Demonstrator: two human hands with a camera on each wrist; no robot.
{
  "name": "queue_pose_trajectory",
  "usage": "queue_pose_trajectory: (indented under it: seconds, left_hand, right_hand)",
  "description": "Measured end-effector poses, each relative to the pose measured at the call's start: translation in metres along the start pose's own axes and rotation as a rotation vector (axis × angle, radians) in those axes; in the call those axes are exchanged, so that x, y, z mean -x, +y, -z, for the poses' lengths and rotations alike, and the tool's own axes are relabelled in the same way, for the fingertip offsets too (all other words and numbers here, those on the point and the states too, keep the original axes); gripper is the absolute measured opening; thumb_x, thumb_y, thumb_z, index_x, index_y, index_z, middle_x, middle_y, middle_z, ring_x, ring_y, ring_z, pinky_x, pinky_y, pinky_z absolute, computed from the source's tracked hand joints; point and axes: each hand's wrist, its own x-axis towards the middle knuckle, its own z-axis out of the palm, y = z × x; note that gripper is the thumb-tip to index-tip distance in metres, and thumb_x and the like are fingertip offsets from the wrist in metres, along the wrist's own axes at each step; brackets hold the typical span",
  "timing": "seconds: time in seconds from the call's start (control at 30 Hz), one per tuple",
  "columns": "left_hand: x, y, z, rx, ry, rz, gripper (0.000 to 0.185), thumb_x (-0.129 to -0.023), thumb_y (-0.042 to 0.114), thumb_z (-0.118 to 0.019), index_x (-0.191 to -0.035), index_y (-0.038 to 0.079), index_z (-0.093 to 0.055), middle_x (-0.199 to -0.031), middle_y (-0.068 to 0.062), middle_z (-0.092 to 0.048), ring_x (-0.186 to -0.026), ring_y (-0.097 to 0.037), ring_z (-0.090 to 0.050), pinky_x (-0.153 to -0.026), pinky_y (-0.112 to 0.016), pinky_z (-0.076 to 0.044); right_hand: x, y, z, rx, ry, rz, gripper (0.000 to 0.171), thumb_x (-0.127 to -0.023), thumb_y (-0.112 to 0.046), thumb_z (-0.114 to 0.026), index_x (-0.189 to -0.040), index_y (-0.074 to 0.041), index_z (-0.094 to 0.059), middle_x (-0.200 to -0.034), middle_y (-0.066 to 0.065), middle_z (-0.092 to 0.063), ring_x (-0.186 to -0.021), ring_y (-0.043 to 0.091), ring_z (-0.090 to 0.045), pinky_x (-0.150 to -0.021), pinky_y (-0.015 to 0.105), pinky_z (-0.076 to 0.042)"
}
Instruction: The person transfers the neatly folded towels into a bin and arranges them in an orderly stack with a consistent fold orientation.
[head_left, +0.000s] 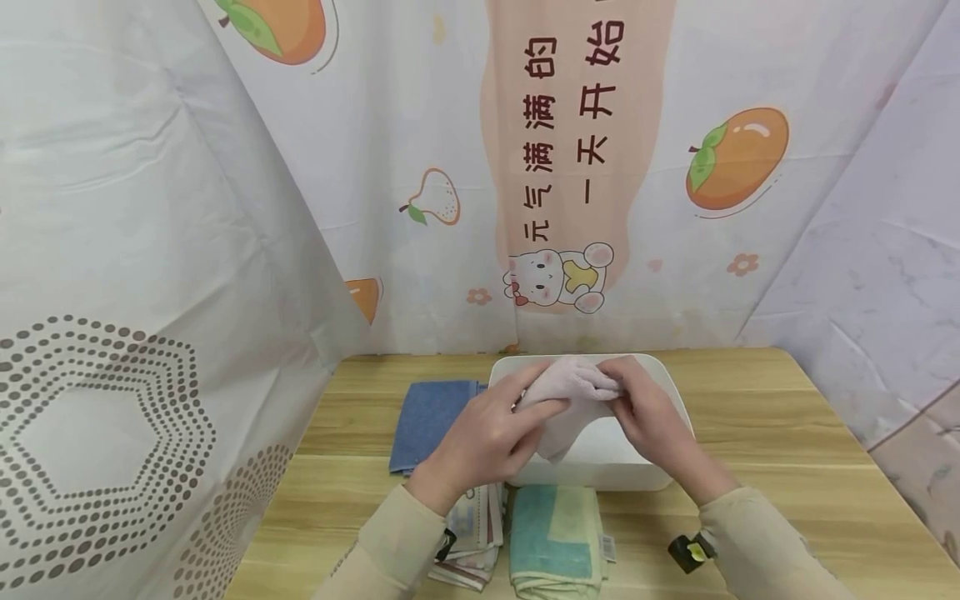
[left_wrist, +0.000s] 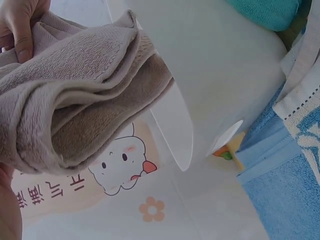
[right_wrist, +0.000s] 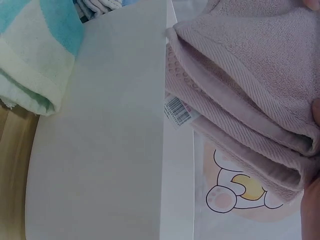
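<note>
A folded pale pink towel (head_left: 570, 392) is held over a white plastic bin (head_left: 660, 392) by both hands. My left hand (head_left: 487, 433) grips its left side, and my right hand (head_left: 641, 408) pinches its right end. In the left wrist view the pink towel (left_wrist: 80, 100) shows thick folded layers above the bin's rim (left_wrist: 175, 125). In the right wrist view the pink towel (right_wrist: 250, 85) carries a barcode tag (right_wrist: 177, 111) beside the bin wall (right_wrist: 110, 150).
A blue cloth (head_left: 431, 421) lies flat left of the bin. A folded teal and cream towel (head_left: 555, 537) and a striped folded towel (head_left: 476, 542) lie at the near table edge. Printed curtains enclose the wooden table (head_left: 787, 450).
</note>
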Motion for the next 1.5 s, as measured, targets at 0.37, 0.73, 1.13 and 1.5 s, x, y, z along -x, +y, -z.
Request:
queue_pose_trajectory:
  seconds: [0.37,0.73,1.13,1.5]
  left_hand:
    - [0.0044,0.0027,-0.0021,-0.035,0.013,0.084,0.037,-0.097,0.010,-0.065,-0.134,0.016,-0.065,-0.142,-0.013,-0.055,-0.066,-0.011,-0.058,-0.055,-0.018,-0.048]
    - [0.0046,0.0010,-0.0076,0.084,0.180,0.176,0.041,-0.091,-0.002,-0.068,-0.130,0.009,-0.065,-0.135,-0.018,-0.057,-0.088,-0.019,-0.064,-0.072,-0.023,-0.055]
    - [0.0017,-0.0013,-0.0083,0.265,0.343,0.307,0.042,-0.086,-0.006,-0.072,-0.126,0.006,-0.068,-0.130,-0.017,-0.061,-0.107,-0.027,-0.066,-0.085,-0.038,-0.058]
    - [0.0044,0.0003,-0.0072,0.411,0.384,0.443,0.039,-0.090,-0.002,-0.072,-0.128,0.007,-0.068,-0.133,-0.014,-0.060,-0.107,-0.027,-0.064,-0.087,-0.035,-0.056]
  right_hand:
    - [-0.0026,-0.0030,-0.0008,0.004,-0.001,0.002,0.035,-0.089,0.016,-0.058,-0.121,0.004,-0.060,-0.109,0.012,-0.063,-0.097,0.022,-0.058,-0.088,0.018,-0.042]
    - [-0.0029,-0.0028,0.0010,0.047,0.057,-0.022,0.052,-0.106,-0.040,-0.051,-0.129,0.006,-0.060,-0.116,0.017,-0.066,-0.100,0.028,-0.059,-0.096,0.014,-0.039]
    - [0.0003,0.0002,0.0002,0.063,0.109,-0.065,0.060,-0.105,-0.047,-0.053,-0.134,0.005,-0.058,-0.118,0.018,-0.065,-0.104,0.034,-0.058,-0.097,0.023,-0.039]
    - [0.0030,0.0001,0.0009,-0.052,0.102,-0.249,0.063,-0.083,0.001,-0.079,-0.140,0.003,-0.053,-0.123,0.019,-0.058,-0.105,0.014,-0.055,-0.091,0.012,-0.044]
